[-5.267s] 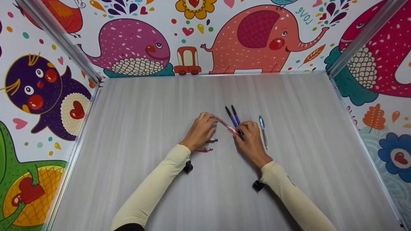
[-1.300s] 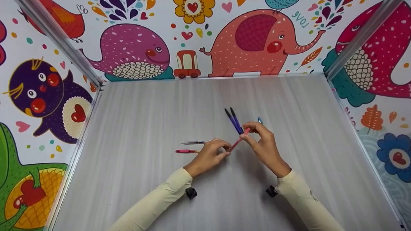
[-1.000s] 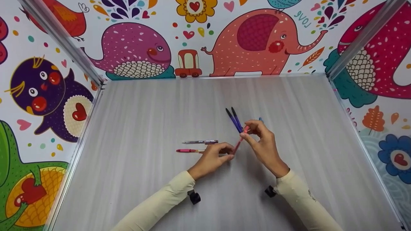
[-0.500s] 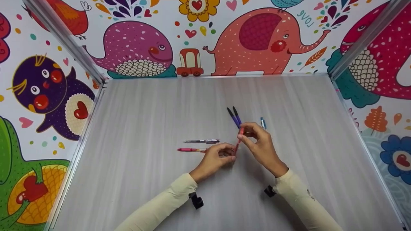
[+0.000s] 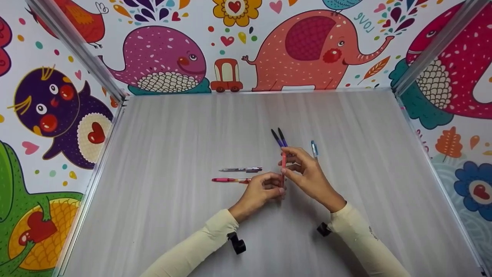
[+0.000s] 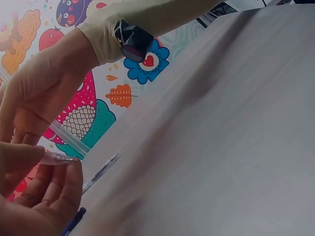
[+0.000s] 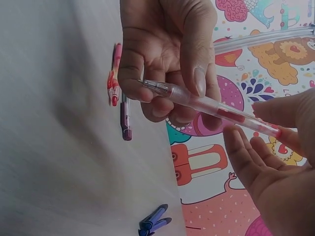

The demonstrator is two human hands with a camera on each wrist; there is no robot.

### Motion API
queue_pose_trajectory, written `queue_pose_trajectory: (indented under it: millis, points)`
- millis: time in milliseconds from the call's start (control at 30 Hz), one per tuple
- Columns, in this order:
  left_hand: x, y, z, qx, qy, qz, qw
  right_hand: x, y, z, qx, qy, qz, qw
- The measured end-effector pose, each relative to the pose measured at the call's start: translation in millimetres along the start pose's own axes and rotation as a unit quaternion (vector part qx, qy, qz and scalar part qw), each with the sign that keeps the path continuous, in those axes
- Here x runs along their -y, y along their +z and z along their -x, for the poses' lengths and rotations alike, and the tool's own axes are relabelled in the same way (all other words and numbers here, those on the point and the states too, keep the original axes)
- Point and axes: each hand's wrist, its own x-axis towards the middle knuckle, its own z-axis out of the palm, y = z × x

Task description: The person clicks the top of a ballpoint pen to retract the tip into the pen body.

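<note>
A translucent red pen (image 5: pixel 283 165) is held above the table between both hands, pointing almost straight away from me. My left hand (image 5: pixel 277 187) pinches its near, pointed end between thumb and fingers. My right hand (image 5: pixel 289 163) pinches the far end with the fingertips. In the right wrist view the red pen (image 7: pixel 216 108) spans from the left hand (image 7: pixel 162 88) to the right hand's fingertips (image 7: pixel 280 132). The left wrist view shows only the pen's clear end (image 6: pixel 56 158) at the left fingers.
A clear grey pen (image 5: pixel 240 169) and a pink pen (image 5: pixel 230 180) lie side by side left of the hands. Two dark blue pens (image 5: pixel 280 137) lie just beyond them, and a light blue pen (image 5: pixel 314 149) lies to the right. Patterned walls enclose the table (image 5: pixel 173 130).
The red pen has swung from a slant to nearly upright in the head view. The right hand has come nearer to the left hand. The pens on the table have not moved.
</note>
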Motion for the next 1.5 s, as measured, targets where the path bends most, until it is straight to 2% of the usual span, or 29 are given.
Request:
queue_pose_trajectory:
  millis: [133,300,800,1500]
  points:
    - [0.4,1.4,-0.2,-0.005,-0.011,0.032,0.9994,0.4,0.4,0.5,0.020,0.013,-0.006,1.000]
    - [2.1,3.0,-0.8,-0.014,-0.016,0.054,0.9983,-1.2,1.5,0.8,0.027,-0.008,-0.014,0.999]
    - [7.4,5.6,1.0,-0.017,-0.011,0.057,0.9982,-3.6,5.6,4.0,0.007,-0.004,-0.027,1.000]
    - [9.9,2.5,1.6,-0.014,-0.028,0.070,0.9970,-4.6,11.2,6.9,0.002,-0.007,-0.019,1.000]
